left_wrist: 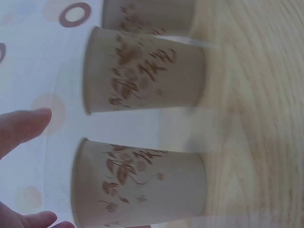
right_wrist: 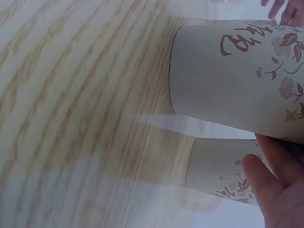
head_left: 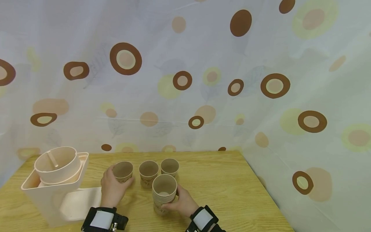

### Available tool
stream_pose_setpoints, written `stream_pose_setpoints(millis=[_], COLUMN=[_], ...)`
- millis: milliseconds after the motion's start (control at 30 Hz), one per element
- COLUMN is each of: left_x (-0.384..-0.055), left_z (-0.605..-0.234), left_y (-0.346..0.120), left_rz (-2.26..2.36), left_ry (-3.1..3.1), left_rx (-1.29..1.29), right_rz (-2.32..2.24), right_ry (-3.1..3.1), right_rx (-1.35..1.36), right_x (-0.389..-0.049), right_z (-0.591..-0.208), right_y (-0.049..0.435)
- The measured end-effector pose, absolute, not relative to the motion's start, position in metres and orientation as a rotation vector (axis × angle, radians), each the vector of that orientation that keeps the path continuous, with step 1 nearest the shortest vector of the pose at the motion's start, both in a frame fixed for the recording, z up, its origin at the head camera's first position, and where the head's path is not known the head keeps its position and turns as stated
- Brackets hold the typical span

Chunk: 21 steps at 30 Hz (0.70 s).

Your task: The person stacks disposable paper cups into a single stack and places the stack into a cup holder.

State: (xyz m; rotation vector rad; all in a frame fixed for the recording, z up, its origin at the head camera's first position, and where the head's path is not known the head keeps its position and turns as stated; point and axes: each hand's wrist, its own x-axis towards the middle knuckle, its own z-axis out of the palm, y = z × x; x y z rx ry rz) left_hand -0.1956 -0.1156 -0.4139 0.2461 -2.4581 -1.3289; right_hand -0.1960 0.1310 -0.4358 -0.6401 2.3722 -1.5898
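Straddling the left cup, the left hand had thumb and fingers spread to either side, the thumb clear of the wall in the left wrist view; finger contact could not be confirmed. The right hand gripped the stack of cups, fingers along its right side and thumb across its near wall; whether its base met the worktop could not be determined. The middle cup and the rear cup stood upright toward the far edge, the stack obstructing part of the rear cup's lower wall. Toward the left edge stood a white container, a round tub seated in its mouth and a flat white panel just beside it. The cups were tapered, lipped and printed with brown florals and script; the worktop was wood-grained, the backdrop patterned with ovals and rings.
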Motion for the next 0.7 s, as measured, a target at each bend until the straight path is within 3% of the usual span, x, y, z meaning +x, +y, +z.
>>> stream_pose_setpoints(millis=[700], left_x=[-0.221], left_z=[-0.434], left_y=[-0.120], left_rz=[-1.171], left_ry=[-2.542], left_rx=[0.472], right_rz=[-1.574], right_ry=[2.383], right_rx=[-0.639], right_x=[-0.198], right_z=[-0.439], right_y=[0.134])
